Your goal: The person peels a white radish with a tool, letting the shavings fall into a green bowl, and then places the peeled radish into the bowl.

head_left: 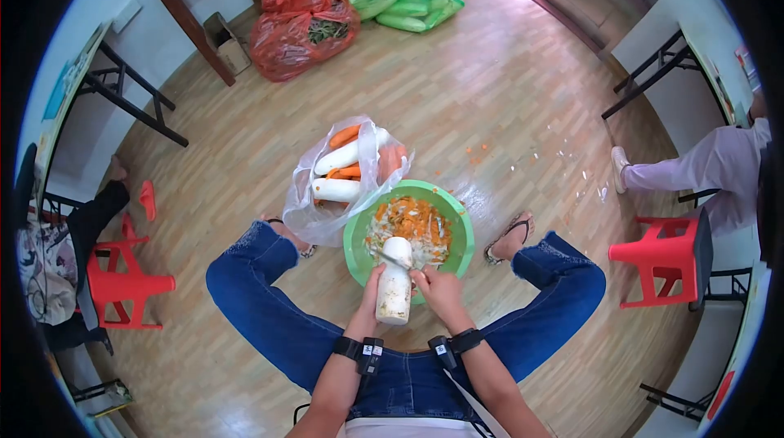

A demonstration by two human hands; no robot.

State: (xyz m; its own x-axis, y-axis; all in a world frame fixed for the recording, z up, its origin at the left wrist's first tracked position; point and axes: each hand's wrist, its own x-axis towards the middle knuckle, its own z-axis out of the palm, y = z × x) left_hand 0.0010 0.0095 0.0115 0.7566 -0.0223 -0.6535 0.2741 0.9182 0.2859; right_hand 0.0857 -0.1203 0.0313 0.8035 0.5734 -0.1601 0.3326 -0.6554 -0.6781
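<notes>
Both hands at a white radish over a green basin

Left hand (375,289) grips the radish (394,295); right (441,289) clasps a peeler (395,259) against it.

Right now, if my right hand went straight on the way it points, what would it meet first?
Most likely the white radish in your left hand, though the gap to your right hand is hard to judge.
</notes>
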